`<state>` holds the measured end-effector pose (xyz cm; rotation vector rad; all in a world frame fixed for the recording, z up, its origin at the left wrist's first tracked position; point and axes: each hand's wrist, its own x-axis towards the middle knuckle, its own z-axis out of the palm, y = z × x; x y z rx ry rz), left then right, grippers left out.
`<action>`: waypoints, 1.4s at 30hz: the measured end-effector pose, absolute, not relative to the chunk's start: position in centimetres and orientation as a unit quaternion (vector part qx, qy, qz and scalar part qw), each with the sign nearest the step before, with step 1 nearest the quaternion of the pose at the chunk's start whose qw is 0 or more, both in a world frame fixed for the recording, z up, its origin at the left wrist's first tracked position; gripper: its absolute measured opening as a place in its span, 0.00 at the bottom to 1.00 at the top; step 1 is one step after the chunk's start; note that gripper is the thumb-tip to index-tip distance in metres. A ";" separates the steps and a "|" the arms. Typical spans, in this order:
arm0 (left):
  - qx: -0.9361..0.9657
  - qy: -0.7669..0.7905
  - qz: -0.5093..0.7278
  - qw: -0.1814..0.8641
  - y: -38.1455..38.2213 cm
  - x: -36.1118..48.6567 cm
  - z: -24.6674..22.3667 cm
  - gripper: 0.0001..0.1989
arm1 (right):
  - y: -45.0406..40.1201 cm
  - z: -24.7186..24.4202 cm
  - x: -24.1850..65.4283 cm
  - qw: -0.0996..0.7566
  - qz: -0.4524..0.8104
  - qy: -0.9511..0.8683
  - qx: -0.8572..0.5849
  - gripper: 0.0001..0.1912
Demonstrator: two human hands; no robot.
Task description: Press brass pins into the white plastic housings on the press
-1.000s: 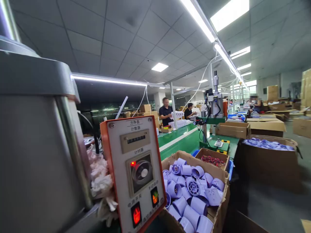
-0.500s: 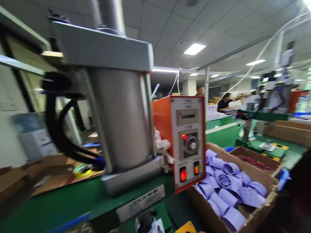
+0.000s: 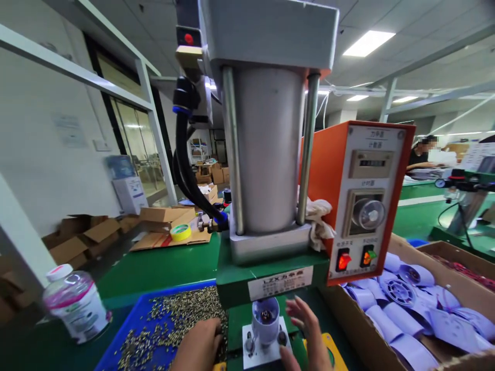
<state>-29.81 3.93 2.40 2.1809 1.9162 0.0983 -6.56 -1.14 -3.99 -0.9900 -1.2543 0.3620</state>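
A pneumatic press with a metal cylinder [image 3: 268, 149] stands at the middle on a green base. Below it, a lavender cylindrical part [image 3: 265, 320] sits upright on a metal fixture plate [image 3: 253, 358]. My left hand [image 3: 201, 344] is at the right edge of a blue tray of small brass-coloured pieces [image 3: 181, 314], its fingers curled; what they hold, if anything, is hidden. Just right of the lavender part is my right hand [image 3: 309, 335], fingers apart and holding nothing, the thumb near the plate.
An orange control box [image 3: 328, 170] adjoins the press. Right of it stands a carton of lavender parts [image 3: 406, 314]. A plastic jar [image 3: 77, 304] and yellow tape [image 3: 180, 232] are at left. A person [image 3: 423, 152] sits in the background.
The view has swung left and down, so the press and control box appear farther right. Both my hands, the lavender part on the fixture, the blue tray and the jar now show.
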 end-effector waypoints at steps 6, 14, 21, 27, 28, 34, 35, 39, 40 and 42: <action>0.745 0.653 0.080 0.112 3.6 -29.9 2.0 0.08 | 0.3 -2.6 -11.6 0.716 0.272 -0.491 -0.416 0.31; 0.742 0.656 0.083 0.115 3.7 -29.4 2.0 0.10 | -0.7 -2.8 -11.9 0.745 0.231 -0.437 -0.448 0.31; 0.743 0.657 0.069 0.102 3.6 -29.4 1.7 0.10 | 0.2 -3.1 -12.7 0.702 0.276 -0.466 -0.462 0.39; 0.743 0.658 0.066 0.101 3.6 -29.4 2.1 0.12 | 0.1 -2.3 -14.4 0.733 0.234 -0.427 -0.474 0.37; 0.743 0.658 0.065 0.100 3.6 -29.4 2.1 0.12 | 0.1 -2.2 -14.3 0.730 0.228 -0.432 -0.478 0.38; 0.744 0.656 0.073 0.103 3.7 -29.6 1.7 0.11 | 0.8 -3.1 -12.8 0.714 0.212 -0.481 -0.462 0.40; 0.746 0.654 0.075 0.104 3.7 -29.6 1.7 0.12 | 0.9 -3.4 -12.5 0.709 0.212 -0.492 -0.458 0.38; 0.748 0.650 0.075 0.107 3.8 -29.5 1.5 0.12 | 1.1 -3.7 -11.1 0.670 0.174 -0.549 -0.469 0.34; 0.748 0.652 0.075 0.105 3.8 -29.5 1.5 0.12 | 1.0 -3.5 -10.7 0.663 0.155 -0.559 -0.474 0.33; 0.747 0.653 0.077 0.099 3.7 -29.4 1.6 0.11 | 0.6 -2.8 -10.1 0.650 0.137 -0.572 -0.480 0.32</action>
